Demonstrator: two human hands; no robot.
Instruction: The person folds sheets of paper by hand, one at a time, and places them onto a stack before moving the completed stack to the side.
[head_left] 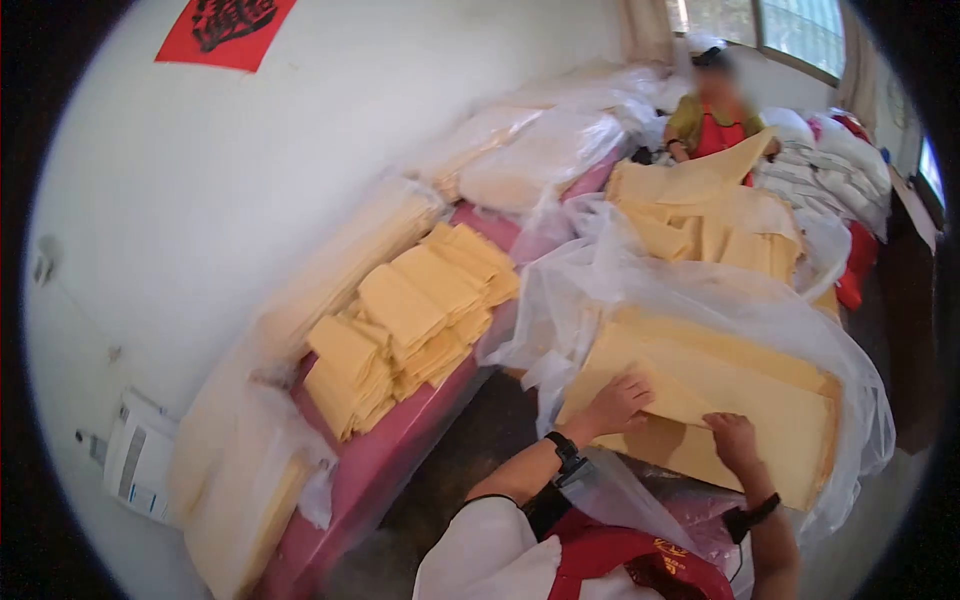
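Observation:
A stack of thin, pale yellow sheets [768,455] lies in front of me on opened clear plastic. My left hand [620,402] rests on the top sheet with its fingers stretched out. Between the fingers of my right hand [733,438] is the near edge of a yellow sheet [685,392], lifted and partly folded back. Below that raised edge, a shadow falls on the sheets underneath. Each wrist has a dark band around it.
Folded yellow bundles [415,300] are piled on a pink surface [400,430] to my left. Plastic-wrapped stacks [545,160] line the wall. Across from me, a person [715,120] handles another sheet stack [700,215]. White sacks [830,170] stand at the back right.

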